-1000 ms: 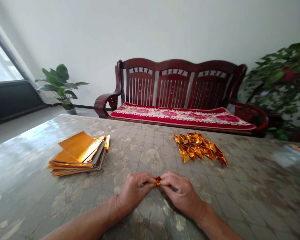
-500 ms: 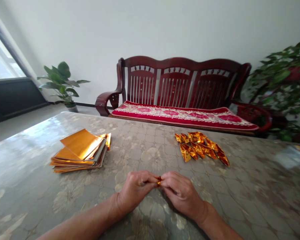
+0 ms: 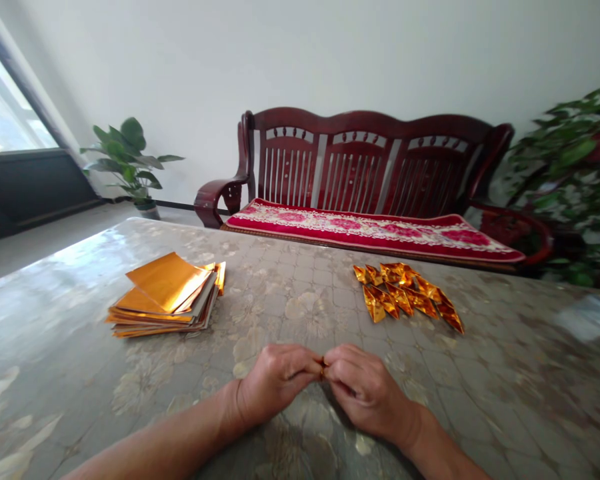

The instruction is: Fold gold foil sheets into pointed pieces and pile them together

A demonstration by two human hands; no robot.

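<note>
Gold folded foil piece (image 3: 323, 367) sits lower centre, pinched tightly between the fingers of left hand (image 3: 275, 387) and right hand (image 3: 365, 387); hard pressure could tear it; slick foil could slip onto grey patterned desk (image 3: 70, 320).

glossy gold foil paper (image 3: 167, 282), dark polished wood bench (image 3: 365, 127), glossy patterned tabletop (image 3: 290, 293)

The camera sits on my head and looks forward and down, so my left hand (image 3: 277, 383) and right hand (image 3: 367, 387) sit close, low in the frame, with the glossy patterned tabletop (image 3: 300, 300) filling the lower half, and farther off, past the table's far edge, a dark red wooden settee (image 3: 375, 167) stands before a white wall (image 3: 130, 73)
</note>
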